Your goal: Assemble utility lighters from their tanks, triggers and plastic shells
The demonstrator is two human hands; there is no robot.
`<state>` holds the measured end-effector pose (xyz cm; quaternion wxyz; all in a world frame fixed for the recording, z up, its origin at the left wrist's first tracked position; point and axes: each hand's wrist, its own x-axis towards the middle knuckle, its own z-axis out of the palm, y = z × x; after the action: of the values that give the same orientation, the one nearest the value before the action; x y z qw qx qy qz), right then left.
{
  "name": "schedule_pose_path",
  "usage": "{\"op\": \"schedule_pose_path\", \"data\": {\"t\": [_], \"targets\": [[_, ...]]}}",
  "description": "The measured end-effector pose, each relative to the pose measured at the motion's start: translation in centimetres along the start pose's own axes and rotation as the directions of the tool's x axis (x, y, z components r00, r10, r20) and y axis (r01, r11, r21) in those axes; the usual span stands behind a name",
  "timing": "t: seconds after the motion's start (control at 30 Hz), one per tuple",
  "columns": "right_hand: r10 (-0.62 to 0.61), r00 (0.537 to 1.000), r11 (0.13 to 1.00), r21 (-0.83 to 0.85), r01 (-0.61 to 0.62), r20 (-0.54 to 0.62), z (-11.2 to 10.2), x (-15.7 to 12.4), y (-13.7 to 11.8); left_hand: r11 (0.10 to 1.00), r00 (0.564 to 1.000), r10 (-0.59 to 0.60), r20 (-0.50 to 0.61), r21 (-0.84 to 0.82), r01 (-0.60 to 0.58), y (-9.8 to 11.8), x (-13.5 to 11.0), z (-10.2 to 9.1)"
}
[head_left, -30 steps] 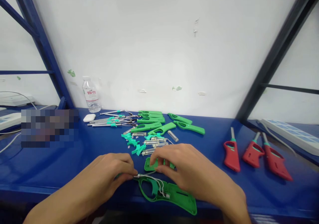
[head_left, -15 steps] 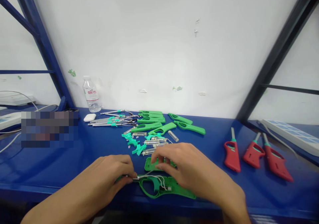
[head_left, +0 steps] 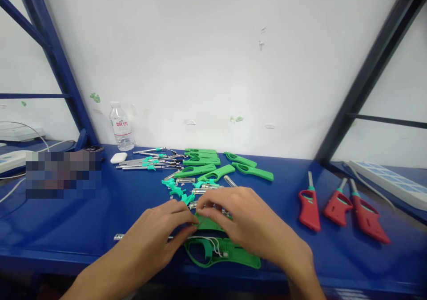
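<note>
A green lighter half-shell [head_left: 245,256] lies at the table's front edge, with a teal trigger [head_left: 207,249] and white wires [head_left: 213,238] in it. A second green half-shell [head_left: 208,223] lies behind it, partly under my hands. My left hand [head_left: 168,226] is closed in a pinch over the near end of a metal tube [head_left: 118,237] that reaches out to the left. My right hand [head_left: 233,211] pinches just above the second half-shell, close to the left fingertips. What sits between the fingertips of either hand is too small to make out.
Behind the hands lie teal triggers [head_left: 173,189], clear fuel tanks [head_left: 186,180], green shells [head_left: 253,171] and metal tubes [head_left: 140,162] with wires. Three red lighters [head_left: 309,209] lie at right. A water bottle [head_left: 121,129] and white case [head_left: 118,158] stand far left.
My left hand has moved right, off the shell's left end to beside the right fingertips, uncovering the tube's tip. My right hand has shifted slightly left and up.
</note>
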<state>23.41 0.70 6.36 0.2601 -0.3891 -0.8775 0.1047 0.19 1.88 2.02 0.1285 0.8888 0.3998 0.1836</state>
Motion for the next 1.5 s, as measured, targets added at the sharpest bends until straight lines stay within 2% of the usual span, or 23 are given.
{"op": "schedule_pose_path", "data": {"t": [0.1,0.2,0.37,0.57,0.8,1.03,1.33,1.5], "targets": [[0.101,0.994,0.986,-0.132,-0.105,-0.031,0.3,0.0,1.0,1.0,0.999,-0.012,-0.044,0.028,0.013,-0.7,0.0,-0.3],[0.19,0.982,0.955,-0.234,-0.183,0.007,0.8,-0.1,2.1,0.994,0.996,-0.031,-0.087,0.103,0.04,-2.0,-0.1,-0.7],[0.231,0.972,0.944,-0.254,-0.212,0.045,1.6,-0.3,3.1,0.975,0.985,-0.139,-0.105,0.159,0.155,-4.2,-0.3,-1.5],[0.269,0.961,0.938,-0.245,-0.246,0.065,1.8,-0.2,3.2,0.947,0.958,-0.279,-0.059,0.15,0.285,-4.8,-0.2,-1.9],[0.281,0.956,0.943,-0.212,-0.258,0.086,1.8,-0.4,3.3,0.954,0.964,-0.263,-0.039,0.141,0.266,-5.1,-0.3,-2.0],[0.307,0.949,0.937,-0.195,-0.288,0.076,2.3,-0.8,4.3,0.965,0.973,-0.225,-0.055,0.129,0.23,-4.2,0.0,-1.7],[0.294,0.953,0.935,-0.227,-0.271,0.074,1.2,-1.2,4.0,0.967,0.975,-0.2,-0.102,0.14,0.213,-4.3,0.2,-1.6],[0.299,0.953,0.914,-0.303,-0.272,0.047,0.9,-1.0,3.7,0.966,0.974,-0.195,-0.112,0.15,0.21,-4.3,0.1,-1.7]]}}
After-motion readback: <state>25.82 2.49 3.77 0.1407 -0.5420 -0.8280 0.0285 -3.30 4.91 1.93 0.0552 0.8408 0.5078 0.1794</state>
